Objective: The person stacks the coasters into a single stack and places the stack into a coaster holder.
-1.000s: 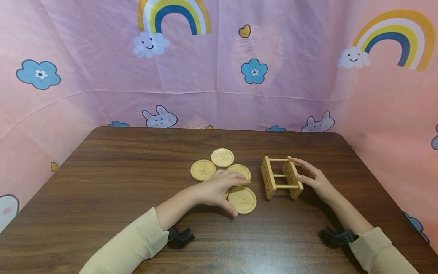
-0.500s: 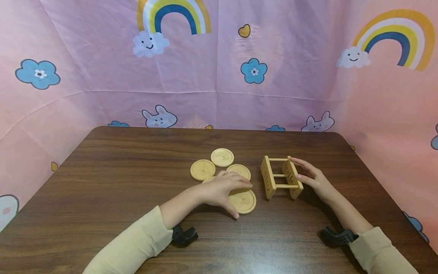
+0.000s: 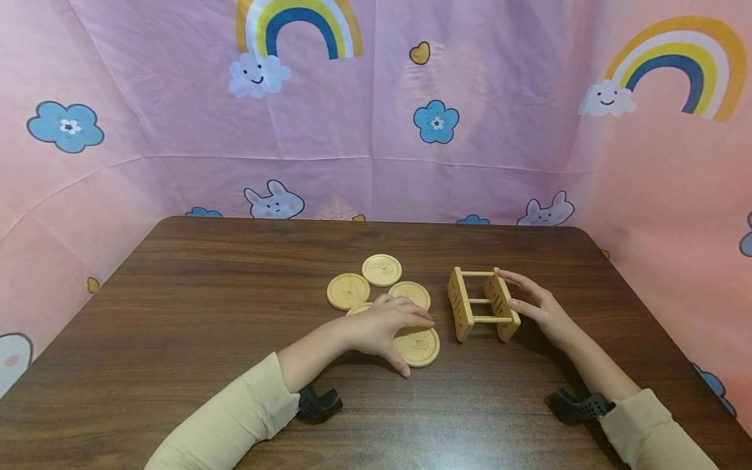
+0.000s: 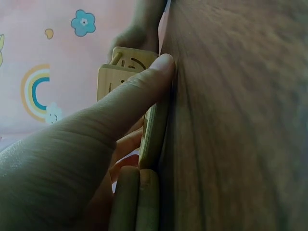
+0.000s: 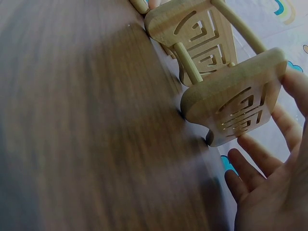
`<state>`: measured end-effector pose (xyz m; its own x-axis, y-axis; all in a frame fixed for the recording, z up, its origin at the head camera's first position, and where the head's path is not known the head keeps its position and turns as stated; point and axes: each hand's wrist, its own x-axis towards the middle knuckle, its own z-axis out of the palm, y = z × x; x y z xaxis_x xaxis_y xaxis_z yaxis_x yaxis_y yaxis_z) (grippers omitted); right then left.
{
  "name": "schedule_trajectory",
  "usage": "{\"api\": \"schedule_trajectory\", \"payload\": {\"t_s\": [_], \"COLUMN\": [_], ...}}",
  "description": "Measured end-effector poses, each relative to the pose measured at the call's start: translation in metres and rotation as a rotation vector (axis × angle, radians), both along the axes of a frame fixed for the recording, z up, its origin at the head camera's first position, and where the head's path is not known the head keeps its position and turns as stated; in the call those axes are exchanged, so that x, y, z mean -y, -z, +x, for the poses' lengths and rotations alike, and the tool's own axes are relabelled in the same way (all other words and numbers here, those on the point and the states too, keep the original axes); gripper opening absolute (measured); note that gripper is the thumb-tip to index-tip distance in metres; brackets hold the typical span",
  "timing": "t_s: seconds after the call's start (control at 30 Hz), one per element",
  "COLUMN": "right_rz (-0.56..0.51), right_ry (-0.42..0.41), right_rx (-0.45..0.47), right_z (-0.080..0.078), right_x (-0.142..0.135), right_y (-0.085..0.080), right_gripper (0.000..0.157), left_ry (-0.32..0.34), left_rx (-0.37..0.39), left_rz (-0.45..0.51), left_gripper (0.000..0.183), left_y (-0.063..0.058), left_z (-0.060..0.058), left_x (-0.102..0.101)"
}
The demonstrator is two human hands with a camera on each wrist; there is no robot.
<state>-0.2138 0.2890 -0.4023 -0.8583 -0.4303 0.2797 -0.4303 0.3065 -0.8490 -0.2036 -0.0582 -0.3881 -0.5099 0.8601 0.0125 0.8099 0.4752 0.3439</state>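
Note:
In the head view my left hand (image 3: 384,326) is over the nearest round wooden coaster (image 3: 421,349). Its thumb lies along the near edge and its fingers curve over the far side, so it spans the coaster by the rim. The left wrist view shows the thumb along this coaster's edge (image 4: 156,130), low over the table. My right hand (image 3: 546,313) holds a wooden coaster rack (image 3: 482,320) by its right side panel, with thumb and fingertips at the panel's edges. The rack (image 5: 240,103) stands upright, cut with a fretwork pattern and joined by rods.
Beyond the left hand lie more coasters: one at the back (image 3: 382,270), one at the left (image 3: 348,291) and one nearer the rack (image 3: 411,295). Another (image 3: 358,309) is mostly hidden under the hand. The dark wooden table (image 3: 235,274) ends at a printed curtain (image 3: 329,130).
The left hand has shifted slightly right and nearer over the front coaster, covering more of it and uncovering the edge of another behind it. The right hand and rack have stayed still.

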Motion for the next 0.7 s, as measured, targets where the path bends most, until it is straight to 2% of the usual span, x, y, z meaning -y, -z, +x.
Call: {"api": "schedule_trajectory", "payload": {"t_s": [0.7], "right_rz": [-0.023], "right_ry": [-0.004], "right_rx": [0.000], "right_z": [0.0001], "right_x": [0.0002], "right_y": [-0.0003], "right_gripper": [0.049], "left_ry": [0.008], "left_rx": [-0.025], "left_rz": [0.005], "left_gripper": [0.081], "left_y": [-0.0024], "left_z": [0.0019], "left_x": [-0.0011]}}
